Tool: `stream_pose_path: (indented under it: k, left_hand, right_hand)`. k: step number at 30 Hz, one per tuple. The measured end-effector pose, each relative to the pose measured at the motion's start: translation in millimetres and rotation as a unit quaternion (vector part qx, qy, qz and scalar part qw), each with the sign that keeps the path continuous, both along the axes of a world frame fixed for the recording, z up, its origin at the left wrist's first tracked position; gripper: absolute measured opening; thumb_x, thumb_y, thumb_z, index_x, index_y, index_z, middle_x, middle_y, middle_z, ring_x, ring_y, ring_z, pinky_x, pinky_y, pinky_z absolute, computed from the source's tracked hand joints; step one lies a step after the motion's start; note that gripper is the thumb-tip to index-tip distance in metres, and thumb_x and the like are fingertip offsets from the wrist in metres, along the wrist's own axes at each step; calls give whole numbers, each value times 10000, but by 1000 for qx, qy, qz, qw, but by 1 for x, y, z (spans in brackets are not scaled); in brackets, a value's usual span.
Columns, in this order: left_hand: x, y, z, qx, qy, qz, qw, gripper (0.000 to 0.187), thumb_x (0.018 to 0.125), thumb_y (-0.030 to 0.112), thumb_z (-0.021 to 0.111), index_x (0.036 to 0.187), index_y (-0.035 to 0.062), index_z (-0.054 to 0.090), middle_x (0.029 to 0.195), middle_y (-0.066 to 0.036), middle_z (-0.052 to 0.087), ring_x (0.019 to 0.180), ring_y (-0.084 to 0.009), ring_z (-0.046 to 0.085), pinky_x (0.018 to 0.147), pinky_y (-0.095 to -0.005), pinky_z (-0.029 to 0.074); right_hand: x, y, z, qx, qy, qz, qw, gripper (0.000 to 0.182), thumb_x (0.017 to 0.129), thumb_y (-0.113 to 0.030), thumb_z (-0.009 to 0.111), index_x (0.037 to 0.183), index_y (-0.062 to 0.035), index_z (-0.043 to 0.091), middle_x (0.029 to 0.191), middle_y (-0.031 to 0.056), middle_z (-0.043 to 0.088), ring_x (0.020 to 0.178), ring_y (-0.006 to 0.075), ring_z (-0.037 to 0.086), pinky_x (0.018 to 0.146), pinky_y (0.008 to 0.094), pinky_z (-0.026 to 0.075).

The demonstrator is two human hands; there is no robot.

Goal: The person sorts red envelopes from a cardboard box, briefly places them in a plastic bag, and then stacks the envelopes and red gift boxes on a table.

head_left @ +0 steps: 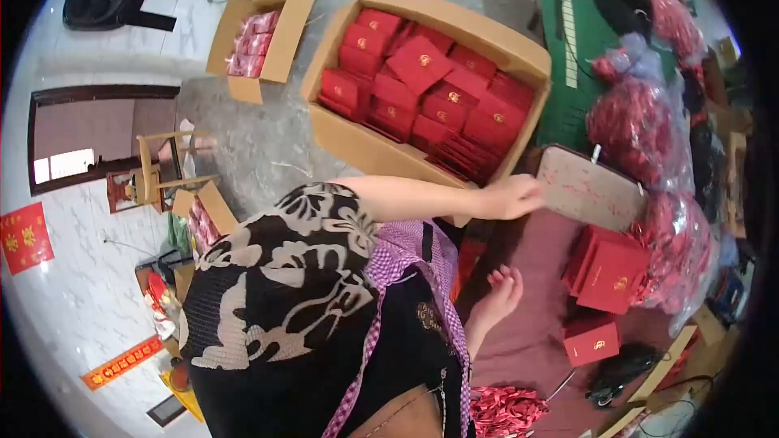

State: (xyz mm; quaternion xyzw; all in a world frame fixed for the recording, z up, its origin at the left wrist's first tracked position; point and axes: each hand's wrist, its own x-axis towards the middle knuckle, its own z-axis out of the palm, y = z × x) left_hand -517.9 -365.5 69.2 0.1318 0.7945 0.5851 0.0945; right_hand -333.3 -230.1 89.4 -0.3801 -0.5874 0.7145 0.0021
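Observation:
My left hand (513, 196) is closed, its fingertips by the near edge of a shallow greyish tray (596, 191) scattered with small red bits. What those fingers hold, if anything, is too small to make out. Lower down, my right hand (499, 296) hovers over the dark red tablecloth (527, 341), fingers loosely curled and apart, with nothing visible in it. A stack of red square boxes or cards with gold emblems (613, 268) lies to the right of my hands. One more red box (591, 342) sits below that stack.
A large carton (333, 126) full of red gold-marked pieces stands beside the table. Clear bags of red material (641, 130) line the table's far side. Red strips (507, 412) lie at the near end. A smaller open carton (284, 40) and a wooden chair (146, 166) stand on the floor.

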Motion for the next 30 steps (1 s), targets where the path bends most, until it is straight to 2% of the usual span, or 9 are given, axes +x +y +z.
stream_pose_path:
  k: [3, 4, 6, 8, 10, 13, 18, 25, 30]
  left_hand:
    - [39, -118, -33, -84, -117, 72, 987, 299, 867, 261, 548, 1007, 1, 597, 1000, -181, 608, 970, -322, 579, 841, -393, 457]
    - [53, -158, -52, -80, -116, 111, 984, 272, 853, 249, 547, 916, -4, 625, 931, -191, 623, 940, -333, 583, 819, -414, 460]
    - [77, -234, -71, -116, -117, 195, 967, 270, 845, 242, 552, 937, -4, 614, 958, -198, 616, 930, -333, 585, 811, -410, 467]
    - [90, -308, -80, -210, -154, 260, 930, 279, 830, 229, 569, 985, -1, 600, 956, -198, 611, 914, -341, 586, 815, -411, 468]
    - [96, -364, -94, -240, -115, 326, 907, 292, 813, 187, 594, 1035, -1, 569, 1003, -195, 590, 930, -355, 573, 819, -421, 467]
    - [80, -426, -90, -377, 23, 294, 878, 351, 794, 112, 615, 1112, 2, 514, 1148, -176, 521, 1043, -356, 509, 886, -428, 425]
    - [32, -459, -87, -481, 28, 250, 840, 497, 758, 106, 624, 1231, 54, 484, 1306, -130, 433, 1146, -330, 428, 941, -442, 372]
    - [25, -470, -117, -521, 26, 163, 837, 532, 742, 88, 598, 1262, 89, 484, 1371, -112, 404, 1245, -361, 356, 1006, -503, 310]
    - [36, -471, -115, -521, -4, 158, 839, 515, 751, 102, 598, 1255, 93, 491, 1374, -105, 403, 1256, -356, 341, 1017, -517, 287]
  right_hand:
    - [-36, -65, -9, -59, -41, 149, 986, 250, 926, -108, 493, 1132, 28, 536, 944, 96, 628, 777, 144, 590, 705, 260, 494]
    - [-49, -88, -15, -92, -53, 194, 975, 253, 923, -111, 502, 1127, 33, 540, 947, 95, 630, 786, 142, 593, 712, 268, 495]
    - [-78, -134, -39, -17, -71, 351, 934, 215, 903, -117, 538, 1041, 35, 601, 913, 74, 642, 822, 125, 592, 729, 244, 485]
    - [-95, -184, -107, -18, 5, 419, 908, 250, 893, -140, 555, 1066, 35, 598, 917, 117, 650, 840, 179, 608, 766, 282, 483]
    - [-137, -239, -114, 160, 150, 537, 815, 258, 887, -136, 540, 1078, 26, 597, 953, 180, 640, 878, 272, 615, 812, 336, 476]
    - [-182, -326, -135, 207, 198, 576, 766, 278, 868, -113, 522, 1110, 12, 579, 940, 208, 614, 879, 347, 587, 805, 397, 466]
    - [-198, -419, -182, 251, 209, 578, 748, 375, 834, -105, 552, 1190, 4, 515, 845, 172, 569, 819, 342, 543, 743, 433, 442]
    - [-186, -442, -191, 239, 181, 536, 789, 440, 823, -40, 536, 1249, 35, 452, 924, 164, 533, 882, 308, 515, 789, 398, 425]
    - [-179, -442, -186, 136, 97, 524, 835, 465, 836, -31, 514, 1289, 24, 425, 958, 149, 514, 892, 272, 516, 824, 368, 431]
